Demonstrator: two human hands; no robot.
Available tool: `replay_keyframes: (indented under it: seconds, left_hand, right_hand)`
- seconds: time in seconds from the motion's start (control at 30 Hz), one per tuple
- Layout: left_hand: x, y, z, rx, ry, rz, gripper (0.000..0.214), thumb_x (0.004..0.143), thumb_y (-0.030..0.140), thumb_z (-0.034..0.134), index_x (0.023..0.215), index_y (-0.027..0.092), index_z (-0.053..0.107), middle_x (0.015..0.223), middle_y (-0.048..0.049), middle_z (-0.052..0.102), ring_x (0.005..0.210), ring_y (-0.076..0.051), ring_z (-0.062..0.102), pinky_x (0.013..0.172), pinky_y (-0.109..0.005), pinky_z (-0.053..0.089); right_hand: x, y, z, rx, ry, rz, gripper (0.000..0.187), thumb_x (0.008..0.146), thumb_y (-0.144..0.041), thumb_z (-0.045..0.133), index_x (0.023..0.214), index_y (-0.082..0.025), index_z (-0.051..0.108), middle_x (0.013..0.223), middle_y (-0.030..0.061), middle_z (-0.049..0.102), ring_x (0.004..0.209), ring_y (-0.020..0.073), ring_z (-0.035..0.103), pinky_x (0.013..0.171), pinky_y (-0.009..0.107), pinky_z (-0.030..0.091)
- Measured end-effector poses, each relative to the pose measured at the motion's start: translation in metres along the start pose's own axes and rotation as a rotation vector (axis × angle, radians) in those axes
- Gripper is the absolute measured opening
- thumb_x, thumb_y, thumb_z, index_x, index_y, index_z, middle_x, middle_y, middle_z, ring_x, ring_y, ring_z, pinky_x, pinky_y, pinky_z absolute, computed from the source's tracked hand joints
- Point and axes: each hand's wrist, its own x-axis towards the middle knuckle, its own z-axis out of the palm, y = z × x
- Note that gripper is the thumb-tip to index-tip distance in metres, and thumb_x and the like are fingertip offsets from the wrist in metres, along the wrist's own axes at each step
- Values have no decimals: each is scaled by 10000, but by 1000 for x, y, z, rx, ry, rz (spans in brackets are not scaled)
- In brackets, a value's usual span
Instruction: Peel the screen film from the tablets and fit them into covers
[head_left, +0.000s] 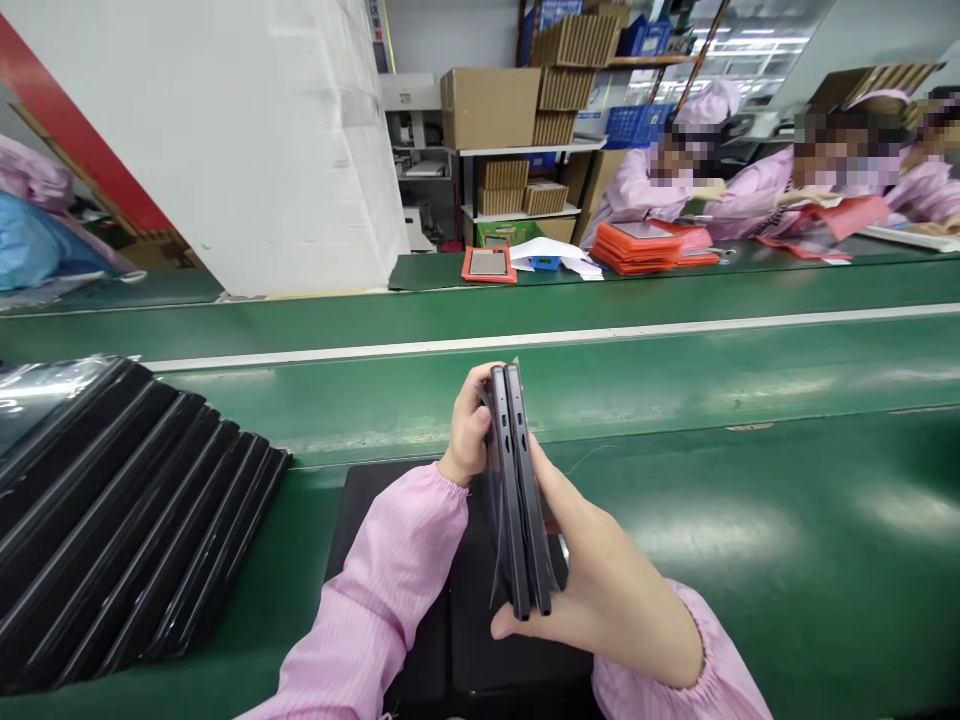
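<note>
Head view: the left hand and right hand pinched two slim dark devices, probably tablets, upright; a slack grip could have dropped them onto the desk.

The hands hold two slim black devices upright.

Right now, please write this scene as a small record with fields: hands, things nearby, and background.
Left: the left hand grips the upper end of two slim black devices, held together on edge.
Right: the right hand supports their lower end.
Nearby: a leaning row of slim black devices, with clear plastic film at its far end.
Below: a black rectangular mat on a green workbench belt.
Background: co-workers in pink smocks, beside a stack of orange cases.
</note>
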Motion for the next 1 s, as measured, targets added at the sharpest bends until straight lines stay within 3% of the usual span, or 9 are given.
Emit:
replay_keyframes:
  seconds: [0.2,0.53,0.7,0.87,0.93,1.0]
  left_hand:
    - [2,-6,-3,14,-24,46,601,820,722,492,1103,208,623,934,-78,622,909,-241,571,874,-384,439]
    - [6,-18,-9,46,-82,185,535,880,666,454,1158,242,624,946,-52,629,877,-217,570,829,-382,443]
    - [5,-19,-7,57,-72,178,525,874,657,473,1157,240,622,962,-55,636,895,-222,580,852,-388,452]
    - [3,-20,-6,87,-56,164,534,862,660,486,1144,226,617,979,-65,650,911,-230,596,856,-390,463]
    - [2,-20,-5,107,-55,174,522,873,648,477,1141,223,619,988,-67,656,916,-230,603,854,-387,467]
    - [2,-19,-5,128,-54,191,506,882,636,475,1138,225,623,996,-65,662,916,-226,609,851,-378,470]
  right_hand:
    - [1,0,0,16,7,-5,1396,587,-435,910,1574,-352,-74,1605,119,286,1393,420,405,920,532,589]
    - [2,-1,-2,131,-39,65,1330,628,-408,894,1583,-314,-27,1609,141,254,1414,401,371,861,474,625]
    - [1,-1,-7,151,-56,83,1323,629,-422,889,1584,-316,-21,1605,142,258,1375,401,431,865,483,621]
    - [0,-2,-14,166,-103,98,1330,657,-390,881,1577,-324,-78,1616,156,232,1060,306,678,880,474,601]
    - [-1,-1,-17,188,-121,94,1307,680,-378,867,1576,-327,-83,1616,158,239,906,241,713,829,430,616]
    - [-3,2,-19,201,-141,87,1288,694,-382,855,1577,-317,-81,1619,159,235,889,225,717,800,389,620]
